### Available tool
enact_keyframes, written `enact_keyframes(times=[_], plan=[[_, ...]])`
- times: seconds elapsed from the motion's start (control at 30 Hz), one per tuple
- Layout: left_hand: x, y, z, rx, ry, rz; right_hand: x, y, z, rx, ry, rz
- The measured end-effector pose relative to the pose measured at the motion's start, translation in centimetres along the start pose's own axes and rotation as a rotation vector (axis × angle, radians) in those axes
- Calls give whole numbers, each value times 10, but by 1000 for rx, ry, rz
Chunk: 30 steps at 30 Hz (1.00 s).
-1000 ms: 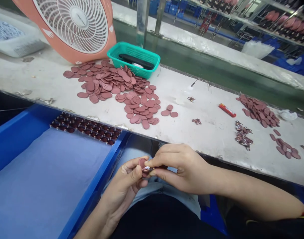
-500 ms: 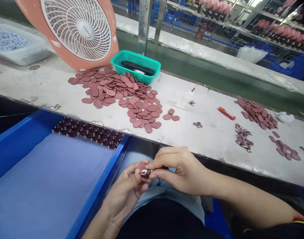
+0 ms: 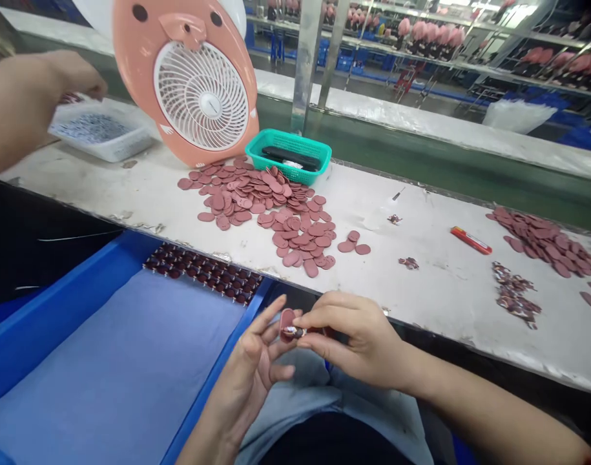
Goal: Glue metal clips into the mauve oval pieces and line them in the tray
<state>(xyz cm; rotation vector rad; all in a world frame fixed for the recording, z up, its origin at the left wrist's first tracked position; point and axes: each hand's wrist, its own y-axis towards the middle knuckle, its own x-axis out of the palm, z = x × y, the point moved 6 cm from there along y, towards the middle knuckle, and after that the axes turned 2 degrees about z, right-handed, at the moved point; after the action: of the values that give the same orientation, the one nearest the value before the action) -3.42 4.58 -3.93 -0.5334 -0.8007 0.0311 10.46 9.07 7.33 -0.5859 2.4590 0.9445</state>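
Note:
My right hand (image 3: 358,339) pinches a small oval mauve pad (image 3: 287,325) between thumb and fingers, with a shiny patterned piece (image 3: 293,332) pressed at its edge. My left hand (image 3: 249,374) is beside the pad with its fingers spread, and the pad's edge is close to them. Both hands are over my lap, just below the table edge. On the white table, a loose heap of similar oval pads (image 3: 259,200) lies straight ahead. Rows of dark finished pieces (image 3: 203,274) sit at the far end of the blue tray, left of my hands.
The blue-rimmed tray (image 3: 217,368), lined with blue cloth, is on my left. A co-worker's hand (image 3: 33,103) is over a white tray (image 3: 99,132). A pink fan (image 3: 201,103), green basket (image 3: 288,155), red lighter (image 3: 471,240) and more pads (image 3: 542,239) surround the table.
The view has swung left, shifting the table rightward. A co-worker's arm has entered at upper left. My left fingers have spread, and the pad now shows more clearly between my hands.

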Motion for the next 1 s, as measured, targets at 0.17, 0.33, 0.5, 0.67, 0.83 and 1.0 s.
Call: enact_keyframes(times=[0.17, 0.33, 0.5, 0.67, 0.83, 1.0], plan=[[-29, -18, 21, 439, 195, 397, 35, -3, -6, -210, -332, 157], [-40, -22, 27, 522, 256, 507, 78, -2, -3, -299, -364, 168], [-63, -22, 36, 518, 313, 605, 101, 10, 4, -269, -353, 129], [-120, -1, 78, 523, 697, 797, 92, 4, -1, -305, -322, 99], [-195, 52, 148, 434, 1076, 952, 67, -22, 14, -194, -344, 63], [-233, 96, 177, 198, 1416, 979, 52, -41, 31, -93, -424, 63]])
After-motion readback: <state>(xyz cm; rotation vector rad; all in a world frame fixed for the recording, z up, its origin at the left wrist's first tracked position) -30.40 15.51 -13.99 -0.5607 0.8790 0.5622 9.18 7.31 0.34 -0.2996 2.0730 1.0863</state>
